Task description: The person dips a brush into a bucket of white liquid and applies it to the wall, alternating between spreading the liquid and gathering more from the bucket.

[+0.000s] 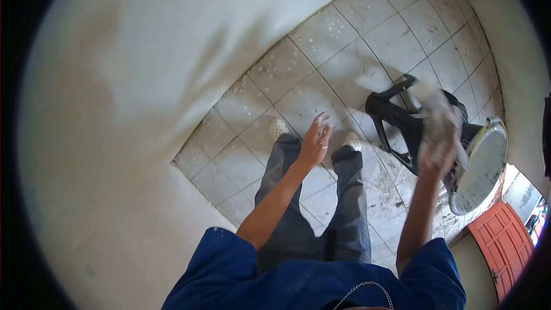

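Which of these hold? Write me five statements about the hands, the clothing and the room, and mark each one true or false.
1. The left hand wears a glove. False: it is bare, with white smears on the fingers.
2. The floor is tiled and spotted with pale marks. True.
3. The door at the lower right of the view is blue. False: it is red.
4. The right hand is blurred and overlaps dark objects in this view. True.
5. The shirt is yellow. False: it is blue.
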Motion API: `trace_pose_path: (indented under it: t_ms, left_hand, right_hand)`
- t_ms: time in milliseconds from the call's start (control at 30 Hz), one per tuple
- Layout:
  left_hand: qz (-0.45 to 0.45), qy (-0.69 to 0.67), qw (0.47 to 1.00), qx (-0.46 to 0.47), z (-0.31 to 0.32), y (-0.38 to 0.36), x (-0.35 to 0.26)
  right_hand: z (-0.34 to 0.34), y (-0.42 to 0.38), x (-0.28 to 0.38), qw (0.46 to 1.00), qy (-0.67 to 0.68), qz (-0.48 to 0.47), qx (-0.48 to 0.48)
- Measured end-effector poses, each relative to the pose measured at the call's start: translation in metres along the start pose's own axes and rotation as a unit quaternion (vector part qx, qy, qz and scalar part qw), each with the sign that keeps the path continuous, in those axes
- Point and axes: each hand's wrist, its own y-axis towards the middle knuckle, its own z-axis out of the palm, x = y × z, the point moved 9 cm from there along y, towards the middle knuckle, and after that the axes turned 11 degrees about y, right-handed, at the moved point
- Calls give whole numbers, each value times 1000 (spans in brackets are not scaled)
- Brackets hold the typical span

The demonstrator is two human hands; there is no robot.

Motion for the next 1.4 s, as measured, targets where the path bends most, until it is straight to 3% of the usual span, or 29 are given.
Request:
trace_pose_path:
  t_ms: [67,133,200,233,300,367,500,600,667,733,800,867,933,967,1067,1167,1200,1267,1300,1400]
  left_hand:
    - [22,52,998,-25,-23,10,67]
    - [65,146,986,-45,-53,30,127]
    - [-46,125,991,-12,-81,51,179]
    - [37,244,969,6,-82,58,237]
    - [54,322,945,28,-94,95,299]
    - [-102,233,965,66,-129,105,286]
    - [-53,224,972,51,-143,147,387]
    - [-28,189,980,59,-155,158,386]
    - [10,158,986,47,-160,163,376]
    - [33,208,976,51,-163,162,365]
    - [44,234,970,46,-165,161,359]
    - [42,232,971,37,-167,161,359]
    - [38,228,972,47,-168,158,356]
    - [34,226,972,54,-168,155,357]
    - [15,203,977,63,-170,150,360]
    - [-13,198,978,58,-170,147,366]
    - [-12,202,978,58,-171,147,367]
    - [-15,205,976,67,-167,142,363]
    - [-29,208,975,67,-168,141,363]
    - [-64,203,975,67,-171,134,364]
  right_hand:
    - [43,10,-99,979,95,114,-141]
    - [34,25,-209,975,91,126,-160]
    - [22,47,-319,975,110,139,-134]
    - [22,54,-365,972,133,144,-129]
    - [22,69,-439,972,128,141,-138]
    - [23,81,-501,970,140,147,-135]
    - [17,109,-599,969,153,141,-135]
    - [14,120,-650,954,139,171,-203]
    - [7,160,-692,977,100,99,-159]
    - [19,177,-699,982,101,65,-147]
    - [80,176,-644,975,146,67,-155]
    - [135,162,-559,964,259,20,50]
    - [147,133,-502,958,263,-42,106]
    - [126,140,-513,973,225,-32,36]
    - [40,170,-642,982,164,76,-53]
    - [42,161,-695,988,78,114,-67]
    - [52,163,-701,987,121,102,-43]
    - [107,145,-644,977,197,79,-3]
    - [128,130,-605,958,276,48,67]
    - [98,107,-598,961,259,88,-34]
